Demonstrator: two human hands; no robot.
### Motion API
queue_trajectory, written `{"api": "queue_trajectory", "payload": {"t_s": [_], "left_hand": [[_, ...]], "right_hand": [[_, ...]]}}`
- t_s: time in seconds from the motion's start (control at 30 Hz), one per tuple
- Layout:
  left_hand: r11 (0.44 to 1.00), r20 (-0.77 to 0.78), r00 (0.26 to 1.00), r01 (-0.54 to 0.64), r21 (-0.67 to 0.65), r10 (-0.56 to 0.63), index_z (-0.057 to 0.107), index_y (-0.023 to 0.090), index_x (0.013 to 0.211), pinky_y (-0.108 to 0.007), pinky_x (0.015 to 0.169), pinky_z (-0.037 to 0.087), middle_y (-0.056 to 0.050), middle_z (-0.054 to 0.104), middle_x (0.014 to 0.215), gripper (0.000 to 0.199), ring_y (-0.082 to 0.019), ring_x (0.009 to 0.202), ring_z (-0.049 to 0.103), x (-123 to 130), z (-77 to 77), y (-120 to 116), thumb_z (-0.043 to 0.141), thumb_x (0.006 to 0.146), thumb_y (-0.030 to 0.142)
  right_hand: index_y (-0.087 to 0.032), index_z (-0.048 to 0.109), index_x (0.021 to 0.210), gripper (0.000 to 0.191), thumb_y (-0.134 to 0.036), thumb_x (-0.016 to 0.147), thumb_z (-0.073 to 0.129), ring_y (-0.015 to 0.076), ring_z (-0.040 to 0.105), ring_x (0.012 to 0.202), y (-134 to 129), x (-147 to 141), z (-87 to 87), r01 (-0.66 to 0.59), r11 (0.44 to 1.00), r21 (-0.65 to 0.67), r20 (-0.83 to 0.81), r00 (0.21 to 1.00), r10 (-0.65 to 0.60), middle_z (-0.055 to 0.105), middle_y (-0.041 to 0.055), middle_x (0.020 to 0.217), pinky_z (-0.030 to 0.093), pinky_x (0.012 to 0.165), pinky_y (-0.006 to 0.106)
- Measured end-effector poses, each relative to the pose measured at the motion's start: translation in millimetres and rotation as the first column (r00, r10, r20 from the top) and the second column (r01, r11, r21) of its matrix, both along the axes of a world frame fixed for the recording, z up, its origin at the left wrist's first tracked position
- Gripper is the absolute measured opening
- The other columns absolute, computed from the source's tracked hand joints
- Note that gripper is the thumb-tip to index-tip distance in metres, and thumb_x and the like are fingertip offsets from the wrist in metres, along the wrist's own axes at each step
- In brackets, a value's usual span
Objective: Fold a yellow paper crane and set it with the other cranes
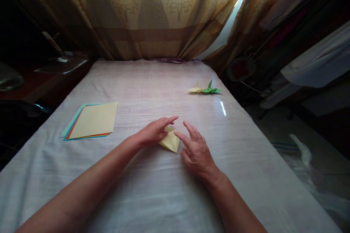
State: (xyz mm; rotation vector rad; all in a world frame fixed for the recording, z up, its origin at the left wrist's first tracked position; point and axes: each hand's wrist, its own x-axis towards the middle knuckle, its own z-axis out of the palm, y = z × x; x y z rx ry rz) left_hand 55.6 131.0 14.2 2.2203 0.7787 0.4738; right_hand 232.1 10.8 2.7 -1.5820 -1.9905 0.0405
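Note:
A small folded piece of pale yellow origami paper [171, 142] lies on the cloth, with crease lines showing on its upper face. My left hand [158, 130] rests at its left and upper edge, thumb on the paper and fingers stretched out past it. At the right side is my right hand [195, 149], its fingers apart and the index fingertip at the paper's upper right edge. Part of the paper is hidden under the left hand. Neither hand is closed around it.
On the left lies a stack of square coloured paper sheets [94, 121], pale yellow on top. Toward the back right stand a cream paper crane [195, 90] and a green paper crane [211, 90]. A whitish cloth [142, 196] covers the surface; curtains [153, 18] hang behind.

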Motion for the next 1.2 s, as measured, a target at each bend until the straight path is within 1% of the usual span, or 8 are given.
{"api": "queue_trajectory", "payload": {"t_s": [0.13, 0.23, 0.33, 0.4, 0.57, 0.77, 1.0, 1.2], "left_hand": [[0.976, -0.084, 0.987, 0.15, 0.156, -0.138, 0.043, 0.026, 0.142, -0.028, 0.091, 0.05, -0.006, 0.058, 0.127, 0.074, -0.017, 0.106, 0.06, 10, 1.8, 15, 0.051, 0.074, -0.001], [0.96, -0.045, 0.996, 0.082, 0.268, -0.072, 0.048, 0.021, 0.137, -0.033, 0.094, 0.05, -0.01, 0.057, 0.129, 0.065, -0.02, 0.113, 0.059, 7, -4.3, 8, 0.056, 0.076, 0.003], [0.913, 0.05, 0.996, -0.087, 0.399, 0.073, 0.061, 0.018, 0.122, -0.039, 0.098, 0.049, -0.011, 0.064, 0.119, 0.038, -0.022, 0.111, 0.059, -6, -7.8, -16, 0.057, 0.084, 0.012], [0.898, 0.057, 0.997, -0.071, 0.433, 0.051, 0.065, 0.02, 0.111, -0.041, 0.098, 0.048, -0.008, 0.07, 0.112, 0.024, -0.022, 0.108, 0.061, -16, -7.2, -34, 0.054, 0.09, 0.018], [0.908, 0.007, 0.997, -0.073, 0.412, 0.077, 0.066, 0.022, 0.111, -0.044, 0.098, 0.047, -0.007, 0.071, 0.113, 0.023, -0.023, 0.111, 0.062, -30, -8.9, -63, 0.053, 0.092, 0.024], [0.903, 0.056, 0.991, -0.137, 0.406, 0.125, 0.066, 0.021, 0.11, -0.044, 0.097, 0.047, -0.009, 0.07, 0.115, 0.022, -0.023, 0.108, 0.063, -27, -17.2, -63, 0.057, 0.091, 0.026], [0.926, 0.099, 0.966, -0.256, 0.277, 0.237, 0.069, 0.022, 0.099, -0.039, 0.092, 0.05, -0.007, 0.073, 0.106, 0.015, -0.021, 0.1, 0.067, -21, -15.3, -61, 0.06, 0.09, 0.029], [0.895, 0.094, 0.942, -0.336, 0.292, 0.323, 0.063, 0.02, 0.115, -0.042, 0.095, 0.049, -0.01, 0.069, 0.116, 0.031, -0.024, 0.108, 0.063, -19, -21.5, -63, 0.064, 0.087, 0.031]], "right_hand": [[-0.025, 0.065, 0.114, 0.036, -0.008, 0.085, 0.054, 0.0288, 0.044, 0.131, 10, 16, 1.8, -0.19, 0.982, 0.0, 0.265, 0.947, 0.183, 0.057, 0.0072, 0.137, 0.037, 0.102, 0.046], [-0.022, 0.068, 0.1, 0.018, -0.014, 0.092, 0.054, 0.024, 0.057, 0.116, 19, 24, 0.9, -0.31, 0.941, 0.133, 0.341, 0.906, 0.25, 0.069, 0.0058, 0.118, 0.038, 0.099, 0.04], [-0.019, 0.068, 0.093, 0.017, -0.015, 0.095, 0.052, 0.0182, 0.064, 0.097, 24, 27, 0.6, -0.408, 0.89, 0.205, 0.339, 0.882, 0.327, 0.074, 0.0041, 0.101, 0.042, 0.089, 0.033], [-0.018, 0.067, 0.091, 0.018, -0.014, 0.096, 0.05, 0.016, 0.065, 0.088, 25, 26, 0.6, -0.43, 0.88, 0.203, 0.308, 0.881, 0.359, 0.074, 0.004, 0.095, 0.043, 0.084, 0.03], [-0.019, 0.068, 0.084, 0.017, -0.016, 0.094, 0.054, 0.0148, 0.065, 0.077, 23, 23, -1.8, -0.359, 0.918, 0.168, 0.209, 0.923, 0.323, 0.074, 0.0032, 0.083, 0.042, 0.076, 0.027], [-0.023, 0.071, 0.081, 0.008, -0.021, 0.085, 0.065, 0.0143, 0.067, 0.074, 27, 24, -2.6, -0.258, 0.966, 0.002, 0.023, 0.966, 0.258, 0.075, 0.0014, 0.083, 0.044, 0.075, 0.025], [-0.026, 0.075, 0.081, 0.01, -0.023, 0.084, 0.065, 0.0162, 0.069, 0.081, 30, 26, 10.5, -0.24, 0.925, -0.296, -0.194, 0.963, 0.188, 0.076, -0.0002, 0.086, 0.049, 0.074, 0.024], [-0.023, 0.071, 0.082, 0.017, -0.027, 0.089, 0.056, 0.0158, 0.066, 0.075, 28, 22, 9.4, -0.157, 0.95, -0.27, -0.15, 0.981, 0.119, 0.074, 0.0021, 0.082, 0.046, 0.071, 0.024]]}}
